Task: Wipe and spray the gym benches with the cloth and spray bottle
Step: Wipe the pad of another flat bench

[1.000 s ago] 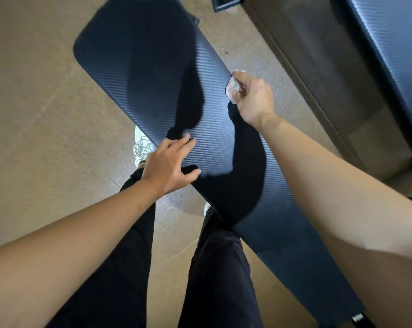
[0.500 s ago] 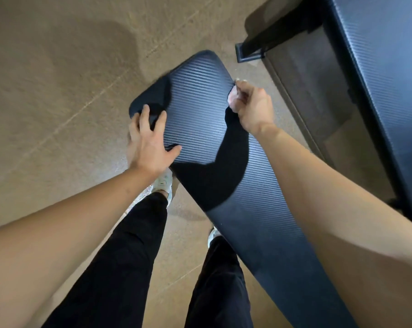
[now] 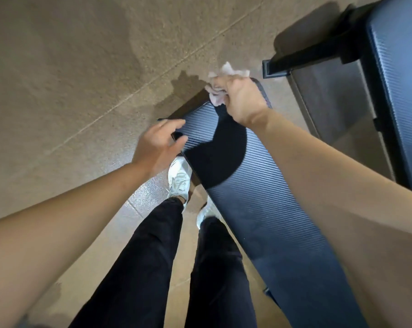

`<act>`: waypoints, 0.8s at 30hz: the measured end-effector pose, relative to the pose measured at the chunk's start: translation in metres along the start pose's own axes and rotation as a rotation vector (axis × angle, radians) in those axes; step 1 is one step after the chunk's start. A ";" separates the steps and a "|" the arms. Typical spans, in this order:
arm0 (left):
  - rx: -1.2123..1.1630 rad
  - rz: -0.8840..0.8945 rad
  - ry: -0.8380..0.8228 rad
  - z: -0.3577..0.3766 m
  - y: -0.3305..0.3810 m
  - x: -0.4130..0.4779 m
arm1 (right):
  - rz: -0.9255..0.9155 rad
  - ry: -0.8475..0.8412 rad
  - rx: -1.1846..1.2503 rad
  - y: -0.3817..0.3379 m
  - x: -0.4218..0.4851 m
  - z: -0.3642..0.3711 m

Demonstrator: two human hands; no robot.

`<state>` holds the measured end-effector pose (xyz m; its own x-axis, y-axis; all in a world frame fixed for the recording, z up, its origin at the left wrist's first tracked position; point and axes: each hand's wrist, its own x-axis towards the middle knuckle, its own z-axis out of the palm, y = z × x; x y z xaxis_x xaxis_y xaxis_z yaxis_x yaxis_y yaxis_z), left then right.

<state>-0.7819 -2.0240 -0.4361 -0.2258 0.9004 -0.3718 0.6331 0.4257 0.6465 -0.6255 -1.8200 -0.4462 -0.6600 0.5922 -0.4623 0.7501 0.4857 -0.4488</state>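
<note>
A long dark bench pad (image 3: pixel 266 209) with a ribbed weave runs from the lower right up toward the middle. My right hand (image 3: pixel 242 100) grips a crumpled pale cloth (image 3: pixel 220 84) at the pad's far end. My left hand (image 3: pixel 158 144) hovers at the pad's far left corner with fingers spread and loosely bent, holding nothing. No spray bottle is in view.
A second dark bench (image 3: pixel 399 91) stands at the right on a black frame bar (image 3: pixel 302 61). My legs in black trousers and white shoes (image 3: pixel 180 177) stand just left of the pad. A tan speckled floor (image 3: pixel 70 79) surrounds everything.
My right hand has carried the cloth up to the far end of the pad. My left hand has lifted off the pad's surface and now sits at its corner. The view has shifted along the bench.
</note>
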 end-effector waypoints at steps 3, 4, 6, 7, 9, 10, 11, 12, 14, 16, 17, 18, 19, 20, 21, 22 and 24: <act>-0.032 -0.111 0.063 -0.010 0.001 0.024 | -0.101 -0.027 0.016 -0.018 -0.005 0.012; -0.027 -0.104 0.072 -0.012 0.002 0.032 | -0.136 -0.008 0.047 -0.020 -0.007 0.016; -0.030 -0.067 0.050 -0.014 0.005 0.047 | -0.142 0.047 0.144 -0.022 -0.010 0.022; -0.057 -0.058 0.023 -0.012 0.008 0.054 | -0.134 0.077 0.196 -0.023 -0.012 0.024; -0.129 -0.043 -0.046 -0.005 0.016 0.065 | -0.122 0.129 0.288 -0.023 -0.017 0.024; -0.157 -0.024 -0.076 0.000 0.021 0.070 | -0.112 0.144 0.330 -0.023 -0.020 0.023; -0.179 -0.007 -0.092 0.005 0.025 0.073 | -0.096 0.157 0.360 -0.021 -0.023 0.024; -0.197 0.003 -0.100 0.010 0.026 0.076 | -0.085 0.171 0.371 -0.021 -0.027 0.023; -0.228 -0.014 -0.095 0.014 0.028 0.082 | -0.056 0.203 0.333 -0.018 -0.034 0.023; -0.197 -0.010 -0.134 0.012 0.026 0.089 | 0.020 0.257 0.202 -0.012 -0.046 0.025; -0.132 0.009 -0.177 0.012 0.025 0.093 | 0.076 0.280 0.140 -0.009 -0.055 0.027; -0.035 0.032 -0.230 0.012 0.023 0.096 | 0.140 0.292 0.098 -0.007 -0.065 0.029; 0.066 0.047 -0.274 0.012 0.025 0.099 | 0.212 0.292 0.067 -0.006 -0.076 0.033; 0.135 0.054 -0.297 0.013 0.026 0.101 | 0.294 0.279 0.042 -0.006 -0.087 0.037; 0.167 0.049 -0.301 0.012 0.028 0.102 | 0.383 0.252 0.017 -0.007 -0.100 0.042; 0.168 0.021 -0.293 0.012 0.028 0.103 | 0.471 0.212 -0.010 -0.008 -0.112 0.047; 0.114 -0.062 -0.233 0.013 0.023 0.099 | 0.616 0.074 -0.029 -0.009 -0.136 0.058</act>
<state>-0.7798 -1.9267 -0.4670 -0.0989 0.8222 -0.5605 0.7055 0.4552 0.5432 -0.5444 -1.9419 -0.4235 -0.1014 0.8119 -0.5750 0.9939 0.0571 -0.0947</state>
